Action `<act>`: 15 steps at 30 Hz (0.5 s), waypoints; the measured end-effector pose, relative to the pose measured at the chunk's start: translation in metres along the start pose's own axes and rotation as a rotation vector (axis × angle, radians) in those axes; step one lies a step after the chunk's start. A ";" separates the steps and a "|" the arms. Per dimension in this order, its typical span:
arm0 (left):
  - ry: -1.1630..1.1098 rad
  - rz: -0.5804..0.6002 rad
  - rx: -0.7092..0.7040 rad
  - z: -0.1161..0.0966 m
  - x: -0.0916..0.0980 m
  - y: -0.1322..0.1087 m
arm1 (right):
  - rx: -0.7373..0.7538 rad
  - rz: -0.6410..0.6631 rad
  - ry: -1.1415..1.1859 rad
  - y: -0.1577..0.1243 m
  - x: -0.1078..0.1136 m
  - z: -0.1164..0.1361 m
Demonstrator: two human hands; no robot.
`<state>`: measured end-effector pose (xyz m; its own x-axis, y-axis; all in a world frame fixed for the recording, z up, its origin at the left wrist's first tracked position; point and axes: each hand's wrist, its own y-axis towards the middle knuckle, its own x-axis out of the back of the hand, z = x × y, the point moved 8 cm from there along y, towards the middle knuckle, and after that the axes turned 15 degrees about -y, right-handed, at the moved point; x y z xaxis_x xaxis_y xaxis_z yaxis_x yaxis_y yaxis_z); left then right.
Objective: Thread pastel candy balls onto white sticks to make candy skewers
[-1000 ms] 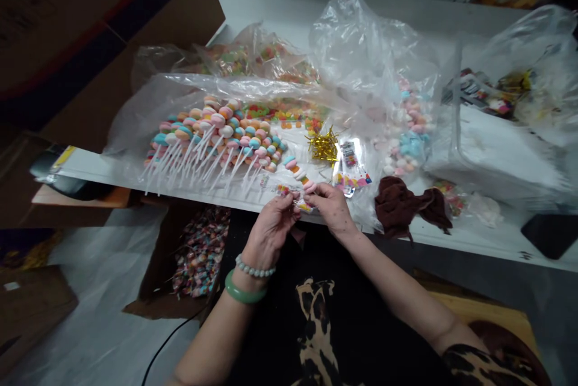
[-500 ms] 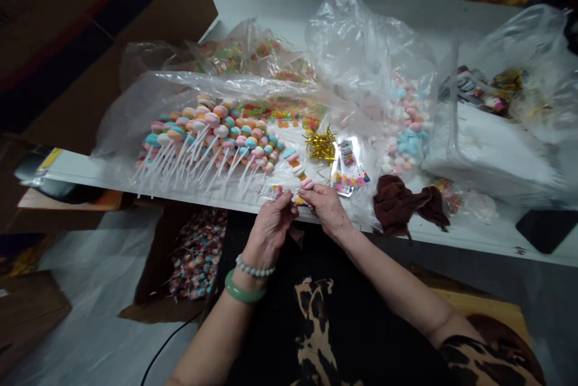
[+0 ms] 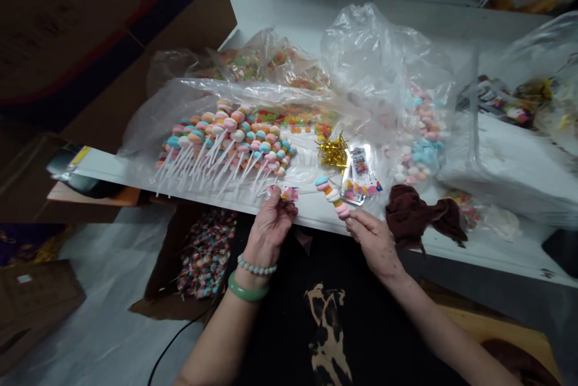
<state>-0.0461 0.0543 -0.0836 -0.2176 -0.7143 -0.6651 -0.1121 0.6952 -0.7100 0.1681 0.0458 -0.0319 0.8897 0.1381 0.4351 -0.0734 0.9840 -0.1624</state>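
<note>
Here, left hand [image 3: 270,234] pinching one wrapper [image 3: 289,193], right hand [image 3: 372,243] one candy skewer [image 3: 332,196]

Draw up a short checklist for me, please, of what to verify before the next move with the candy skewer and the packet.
Right hand grip on the candy skewer: ok, pinched at its lower end.
Left hand grip on the small colourful packet: ok, held in the fingertips.
Packet's contents: cannot tell, too small and partly hidden.
Gold twist ties near the skewer: ok, lying close beside it.
Brown cloth apart from the right hand: ok, not touching.
</note>
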 end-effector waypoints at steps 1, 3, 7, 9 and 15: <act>0.001 0.028 0.002 0.000 -0.002 0.000 | -0.013 0.013 0.025 -0.003 -0.002 0.000; 0.006 0.075 -0.006 0.000 -0.005 -0.001 | -0.015 0.046 0.042 -0.006 -0.006 0.004; -0.005 0.085 -0.039 -0.001 -0.004 -0.003 | 0.111 0.049 -0.030 -0.008 -0.004 0.025; -0.010 0.086 -0.052 -0.002 -0.004 -0.005 | 0.192 0.027 -0.075 -0.011 -0.001 0.035; 0.007 0.119 -0.051 0.000 -0.011 -0.012 | 0.353 -0.016 -0.267 -0.017 -0.004 0.045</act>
<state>-0.0421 0.0537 -0.0675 -0.2391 -0.6263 -0.7420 -0.1345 0.7781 -0.6135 0.1452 0.0338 0.0091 0.7478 0.1015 0.6562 -0.2512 0.9580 0.1380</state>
